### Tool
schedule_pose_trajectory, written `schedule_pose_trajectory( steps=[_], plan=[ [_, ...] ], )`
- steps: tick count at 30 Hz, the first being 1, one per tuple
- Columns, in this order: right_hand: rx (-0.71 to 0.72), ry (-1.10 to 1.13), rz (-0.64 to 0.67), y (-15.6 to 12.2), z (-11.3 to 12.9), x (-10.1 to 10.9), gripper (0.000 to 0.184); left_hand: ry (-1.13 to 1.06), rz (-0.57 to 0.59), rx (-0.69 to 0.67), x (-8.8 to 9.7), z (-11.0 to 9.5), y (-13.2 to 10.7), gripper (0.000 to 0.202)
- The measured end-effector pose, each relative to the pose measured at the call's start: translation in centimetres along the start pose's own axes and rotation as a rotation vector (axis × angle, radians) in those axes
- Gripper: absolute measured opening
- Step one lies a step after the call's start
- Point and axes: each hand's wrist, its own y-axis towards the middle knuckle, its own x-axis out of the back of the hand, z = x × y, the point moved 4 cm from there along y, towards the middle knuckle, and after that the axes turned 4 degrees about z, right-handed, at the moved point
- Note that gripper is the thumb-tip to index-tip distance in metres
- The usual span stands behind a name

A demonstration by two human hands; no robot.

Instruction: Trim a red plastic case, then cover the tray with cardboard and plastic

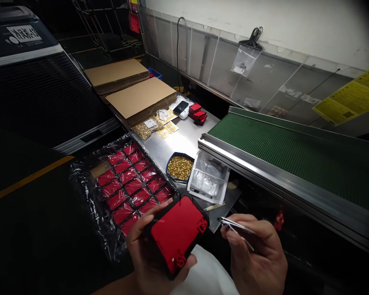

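"So where does the red-and-black case (176, 231) lie?"

"Cradled in the left hand (139, 250), its long axis slanting from lower left to upper right, the red latches (202, 225) on the side facing the right hand (260, 250)."

"And that hand?"

"Pinching a slim metal tool (239, 226), perhaps clippers, tip towards the case but apart from it. Farther out sits a blue-rimmed bowl (176, 179) of brass-coloured pieces (180, 167)."
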Motion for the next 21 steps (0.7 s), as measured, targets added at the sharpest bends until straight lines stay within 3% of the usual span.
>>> schedule_pose_trajectory(
  steps=[3, 8, 10, 12, 15, 17, 19, 21],
  plan=[
    [-0.071, -0.055, -0.045, 0.0, -0.4, 0.2, 0.018, -0.136, 0.052, 0.043, -0.6, 0.3, 0.1, 0.076],
    [-0.011, -0.035, 0.017, -0.4, -0.7, -1.0, 0.025, -0.495, 0.204, 0.479, -3.0, 1.7, -1.6, 0.083],
    [-0.124, 0.069, 0.016, 0.0, -1.6, -1.3, 0.028, -0.565, 0.250, 0.562, -3.4, 1.9, -2.6, 0.089],
    [-0.368, 0.262, -0.012, 0.7, -2.8, -1.5, 0.032, -0.483, 0.249, 0.440, -2.8, 1.7, -2.8, 0.079],
    [-0.862, 0.541, 0.035, 0.9, -4.4, -2.4, 0.039, -0.117, 0.196, -0.080, -1.3, 0.4, -2.4, 0.046],
    [-1.082, 0.617, 0.120, 0.2, -4.8, -3.3, 0.043, 0.019, 0.178, -0.317, -0.9, -0.2, -2.3, 0.036],
    [-1.155, 0.658, 0.207, -0.9, -5.0, -4.2, 0.044, -0.084, 0.226, -0.269, -1.3, 0.1, -2.2, 0.034],
    [-1.144, 0.718, 0.220, -2.0, -5.6, -5.0, 0.043, -0.344, 0.302, 0.023, -2.2, 0.9, -2.4, 0.040]
  ],
)
